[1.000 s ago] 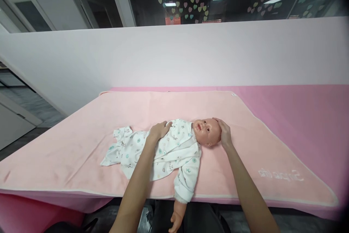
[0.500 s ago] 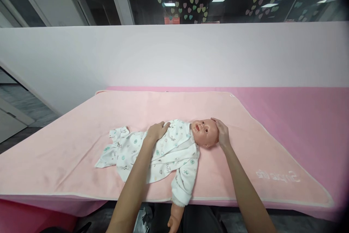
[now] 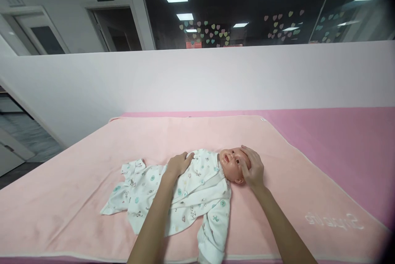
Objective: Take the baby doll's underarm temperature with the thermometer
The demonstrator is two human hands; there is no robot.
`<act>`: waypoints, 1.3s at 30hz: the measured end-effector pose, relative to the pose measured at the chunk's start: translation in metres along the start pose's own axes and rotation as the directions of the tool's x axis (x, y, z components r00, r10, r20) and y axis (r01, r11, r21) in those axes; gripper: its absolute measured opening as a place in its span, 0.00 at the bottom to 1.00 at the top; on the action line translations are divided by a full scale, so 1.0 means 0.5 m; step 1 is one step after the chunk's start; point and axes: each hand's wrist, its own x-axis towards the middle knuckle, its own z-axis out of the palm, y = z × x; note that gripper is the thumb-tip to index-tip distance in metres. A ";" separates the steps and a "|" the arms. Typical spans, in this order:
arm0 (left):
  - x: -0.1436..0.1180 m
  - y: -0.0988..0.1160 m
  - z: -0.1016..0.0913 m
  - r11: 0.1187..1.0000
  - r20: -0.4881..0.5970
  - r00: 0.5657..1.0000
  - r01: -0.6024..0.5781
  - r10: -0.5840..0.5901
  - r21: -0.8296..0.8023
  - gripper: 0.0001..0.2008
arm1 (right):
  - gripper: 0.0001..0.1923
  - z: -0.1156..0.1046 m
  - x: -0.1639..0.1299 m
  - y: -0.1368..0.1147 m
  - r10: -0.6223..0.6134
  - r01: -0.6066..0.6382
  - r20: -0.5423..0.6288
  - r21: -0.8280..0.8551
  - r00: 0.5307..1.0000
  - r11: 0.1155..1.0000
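On the pale pink blanket [image 3: 92, 214] that covers the pink worktop [image 3: 354, 148] lies a plastic baby doll [image 3: 203, 181] on its back, head to the right and legs to the left, in the middle of the view. It wears a white one-piece baby suit with small green and grey prints [image 3: 173, 190]. As far as one can judge, the dressing is mostly done: the suit covers the chest and the near arm, and the front is closed over the body. The leg part on the left looks flat and loose, so I cannot tell if the legs are inside it. The near sleeve hangs at the front edge of the blanket and hides the doll's hand.

The left hand [image 3: 179, 164] rests flat on the doll's chest, fingers stretched and open, pressing lightly on the cloth and holding nothing. The right hand [image 3: 253, 167] is laid over the top and side of the doll's bare head [image 3: 232, 161]; its fingers curve around the forehead, so this grip is a soft cupping and not a tight clench. The doll therefore lies directly under both hands, the body below the left one and the head in the right one.

Behind the worktop stands a plain white partition wall [image 3: 197, 78], and above it a dark glass with small heart stickers [image 3: 210, 33].
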 end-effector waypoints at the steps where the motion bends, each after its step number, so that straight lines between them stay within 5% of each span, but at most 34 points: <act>1: 0.000 0.001 0.000 1.000 0.000 1.000 0.000 0.000 -0.003 0.31 | 0.17 0.000 0.000 0.001 0.020 -0.020 0.004 0.008 1.000 1.000; 16: -0.005 0.010 -0.004 1.000 -0.029 0.999 0.028 -0.028 -0.004 0.28 | 0.24 0.022 -0.031 0.005 0.405 -0.378 -0.066 0.247 0.912 0.892; 39: 0.008 0.005 0.003 0.999 0.006 0.999 0.046 -0.046 -0.002 0.31 | 0.25 0.027 -0.047 0.001 0.425 -0.376 -0.135 0.282 0.895 0.882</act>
